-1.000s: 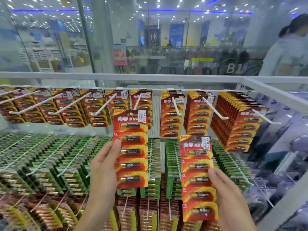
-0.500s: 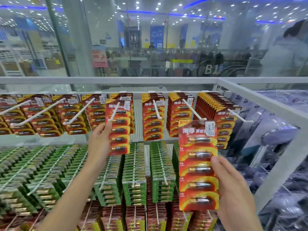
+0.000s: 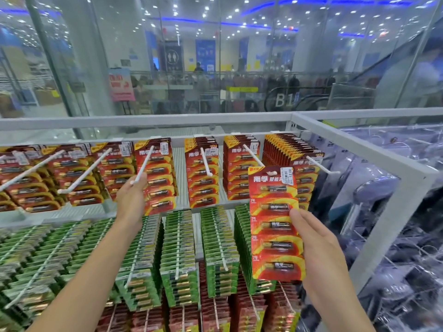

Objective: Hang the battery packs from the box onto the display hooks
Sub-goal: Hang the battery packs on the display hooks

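Left grip unclear, distant shoppers blurred

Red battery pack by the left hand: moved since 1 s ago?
Yes. The red battery pack now hangs on the white hook, slid back past its tip; earlier it was held off it.

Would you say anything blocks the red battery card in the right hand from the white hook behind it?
Nothing visible: the red battery card in the right hand has its hang hole at the tip of the white hook, whose shaft is bare.

left hand at hook tip | right hand holds red battery pack
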`<state>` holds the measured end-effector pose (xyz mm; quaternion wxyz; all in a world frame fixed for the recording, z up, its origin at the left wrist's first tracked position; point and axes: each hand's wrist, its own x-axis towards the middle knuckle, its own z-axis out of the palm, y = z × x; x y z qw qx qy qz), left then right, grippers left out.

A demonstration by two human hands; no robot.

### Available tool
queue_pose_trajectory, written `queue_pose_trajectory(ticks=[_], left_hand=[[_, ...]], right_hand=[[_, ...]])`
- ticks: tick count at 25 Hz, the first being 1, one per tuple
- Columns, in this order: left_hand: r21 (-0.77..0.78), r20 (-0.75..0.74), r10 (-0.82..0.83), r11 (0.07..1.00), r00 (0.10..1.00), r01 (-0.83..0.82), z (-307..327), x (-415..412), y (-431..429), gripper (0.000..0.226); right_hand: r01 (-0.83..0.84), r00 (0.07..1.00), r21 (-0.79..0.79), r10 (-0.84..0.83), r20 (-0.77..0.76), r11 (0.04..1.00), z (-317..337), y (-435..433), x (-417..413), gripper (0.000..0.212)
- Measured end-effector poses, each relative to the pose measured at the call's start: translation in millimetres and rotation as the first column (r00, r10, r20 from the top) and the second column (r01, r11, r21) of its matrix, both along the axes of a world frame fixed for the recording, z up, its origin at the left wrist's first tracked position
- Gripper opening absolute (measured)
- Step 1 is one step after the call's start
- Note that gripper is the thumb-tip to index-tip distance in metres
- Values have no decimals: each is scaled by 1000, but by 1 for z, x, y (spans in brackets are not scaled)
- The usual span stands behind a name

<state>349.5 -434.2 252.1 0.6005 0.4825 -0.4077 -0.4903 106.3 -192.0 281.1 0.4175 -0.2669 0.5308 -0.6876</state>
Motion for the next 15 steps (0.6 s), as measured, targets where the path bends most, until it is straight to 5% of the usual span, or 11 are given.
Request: queue_pose_trajectory(ticks=[9, 15], left_hand=[[-4, -61, 86, 996, 994, -87, -4, -4, -5, 6], [-59, 19, 157, 986, 987, -155, -15, 5, -18, 13]], right_hand=[[106, 963, -9, -105, -248, 994, -21, -126, -17, 28], [221, 939, -26, -220, -265, 975, -37, -177, -33, 23]])
